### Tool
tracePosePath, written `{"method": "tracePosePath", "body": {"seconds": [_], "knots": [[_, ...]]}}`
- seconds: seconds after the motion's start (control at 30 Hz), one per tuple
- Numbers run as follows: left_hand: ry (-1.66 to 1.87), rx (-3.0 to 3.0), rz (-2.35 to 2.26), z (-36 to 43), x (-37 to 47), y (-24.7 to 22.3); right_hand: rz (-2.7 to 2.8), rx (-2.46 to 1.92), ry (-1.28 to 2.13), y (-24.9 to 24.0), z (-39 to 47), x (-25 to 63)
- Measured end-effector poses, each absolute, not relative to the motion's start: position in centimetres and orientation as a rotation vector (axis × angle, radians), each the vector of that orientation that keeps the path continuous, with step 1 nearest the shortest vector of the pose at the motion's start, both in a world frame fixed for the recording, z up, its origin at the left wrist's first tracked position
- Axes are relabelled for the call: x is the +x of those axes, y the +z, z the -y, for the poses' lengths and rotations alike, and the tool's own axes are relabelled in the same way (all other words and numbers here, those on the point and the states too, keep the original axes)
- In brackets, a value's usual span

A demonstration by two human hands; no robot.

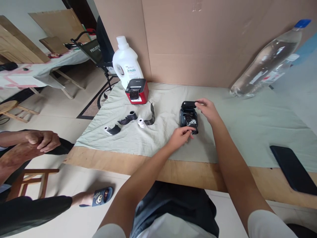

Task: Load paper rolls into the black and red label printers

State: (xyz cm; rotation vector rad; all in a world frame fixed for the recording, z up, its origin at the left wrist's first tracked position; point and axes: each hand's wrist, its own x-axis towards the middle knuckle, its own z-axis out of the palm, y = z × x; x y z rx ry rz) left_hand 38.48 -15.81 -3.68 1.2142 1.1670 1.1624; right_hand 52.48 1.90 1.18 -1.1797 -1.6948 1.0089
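Note:
A small black portable printer (182,118) stands on the cloth with its lid (188,104) raised. Inside it lies glossy dark material (190,119), which looks like a roll of black paper. At the lid's right end, my right hand (207,109) grips the lid between thumb and fingers. My left hand (182,137) is closed at the printer's front, pinching the dark paper strip (195,131) that comes out there. To the left lie a curled paper roll (141,123), a second black-and-white roll (132,115) and a third roll (112,129), all partly unwound.
Behind the rolls are a red and black printer (137,92) and a white detergent bottle (126,62). Large clear bottles (268,61) lean at the back right against a cardboard wall (188,39). A black phone (294,168) lies near the front edge. Another person's hands (43,140) rest at left.

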Motion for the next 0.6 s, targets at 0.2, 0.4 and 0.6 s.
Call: {"method": "tracePosePath", "body": {"seconds": [0.2,0.4,0.6], "knots": [[1.133,1.124,-1.151,15.7,38.5,-3.6,1.669,-1.237,1.148,2.2,-1.0,52.7],[1.132,1.229,-1.176,15.9,38.5,-3.4,1.838,-1.257,1.208,3.3,-0.4,53.7],[1.142,1.251,-1.157,16.1,38.8,-3.1,1.957,-1.252,1.153,3.4,0.1,54.0]]}}
